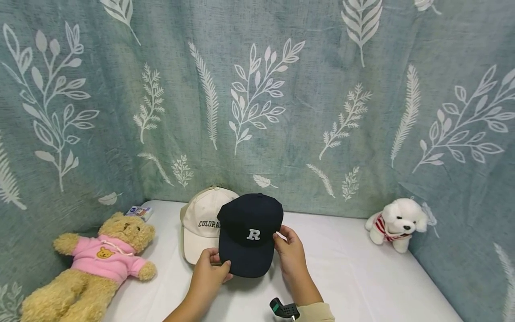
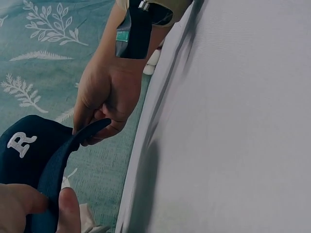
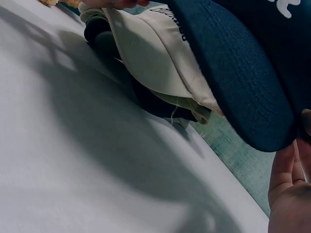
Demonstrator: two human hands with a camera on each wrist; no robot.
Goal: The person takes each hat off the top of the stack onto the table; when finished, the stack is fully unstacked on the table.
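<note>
A navy baseball cap [image 1: 250, 235] with a white letter R faces me, held up by both hands. My left hand [image 1: 211, 270] pinches the left edge of its brim, the thumb on top, as the left wrist view also shows. On the other side, my right hand [image 1: 290, 250] grips the cap near where brim and crown meet. Behind and to the left is a cream cap [image 1: 201, 210] with dark lettering, partly covered by the navy one. In the right wrist view, the cream cap [image 3: 146, 53] rests over other darker caps [image 3: 146, 99], with the navy brim [image 3: 238, 73] apart from the table.
A teddy bear [image 1: 100, 259] in a pink hoodie lies at the left, with a small packet [image 1: 140, 213] behind it. At the right back sits a white plush dog [image 1: 398, 223] in red stripes. A green leaf-patterned curtain [image 1: 265, 170] borders the white table [image 1: 354, 277].
</note>
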